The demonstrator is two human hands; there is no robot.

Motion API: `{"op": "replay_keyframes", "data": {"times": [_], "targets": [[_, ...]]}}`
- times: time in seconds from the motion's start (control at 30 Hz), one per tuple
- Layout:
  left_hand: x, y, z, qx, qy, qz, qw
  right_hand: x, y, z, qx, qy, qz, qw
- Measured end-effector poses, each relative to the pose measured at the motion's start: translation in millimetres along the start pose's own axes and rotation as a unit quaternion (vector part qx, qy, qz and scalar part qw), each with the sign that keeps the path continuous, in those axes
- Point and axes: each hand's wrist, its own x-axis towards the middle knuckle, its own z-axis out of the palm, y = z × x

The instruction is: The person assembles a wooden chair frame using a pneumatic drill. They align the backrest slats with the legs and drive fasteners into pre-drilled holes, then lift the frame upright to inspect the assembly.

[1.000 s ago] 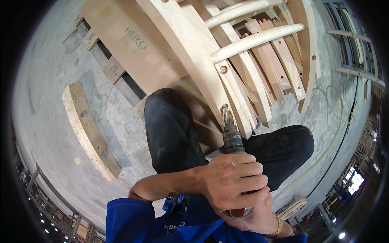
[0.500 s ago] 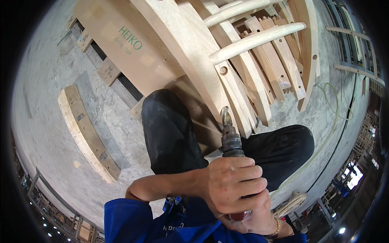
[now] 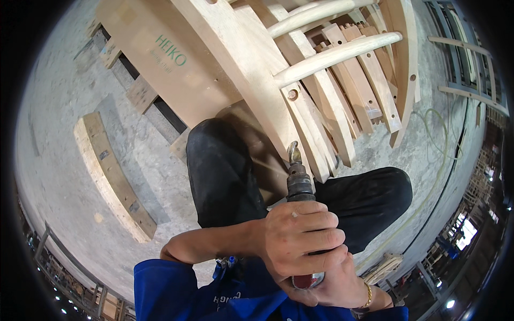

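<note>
A power drill [image 3: 300,184] is gripped by both of my hands in front of my body. My left hand [image 3: 300,241] wraps over its body from above, fingers closed. Below it, my right hand [image 3: 340,283] is closed round the drill's lower part, mostly covered by the left. The thick spiral bit [image 3: 294,153] points away from me, its tip at the near end of a long curved wooden piece [image 3: 257,85]. Whether the tip has entered the wood I cannot tell. A round hole [image 3: 293,94] shows in the neighbouring wooden piece.
Rounded rungs [image 3: 337,59] cross the curved pieces. Several drilled wooden parts [image 3: 369,80] stand beyond. A cardboard box [image 3: 176,91] lies at left on a pallet. A curved wooden block [image 3: 115,176] rests on the concrete floor, and a thin hose [image 3: 444,160] curls at right.
The drill and both hands have shifted slightly left in the picture. The bit stands more upright there. Both hands keep their hold.
</note>
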Motion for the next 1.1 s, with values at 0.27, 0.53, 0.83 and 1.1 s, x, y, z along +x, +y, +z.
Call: {"op": "replay_keyframes", "data": {"times": [0.27,0.53,0.83,1.1], "targets": [[3.1,1.0,-0.3,-0.005,0.017,-0.003,1.0,0.1,1.6,1.2,-0.004,-0.034,0.028,0.999],[5.0,-0.8,2.5,-0.009,0.034,0.0,0.999,2.9,0.1,-8.5,-0.011,-0.041,0.019,0.999],[-2.9,-2.2,4.5,0.036,0.032,0.013,0.999,-0.9,6.1,-6.9,-0.045,-0.05,0.01,0.998],[-1.6,-1.5,5.8,0.032,0.048,0.008,0.998,0.8,6.2,-8.6,-0.064,-0.028,-0.037,0.997]]}}
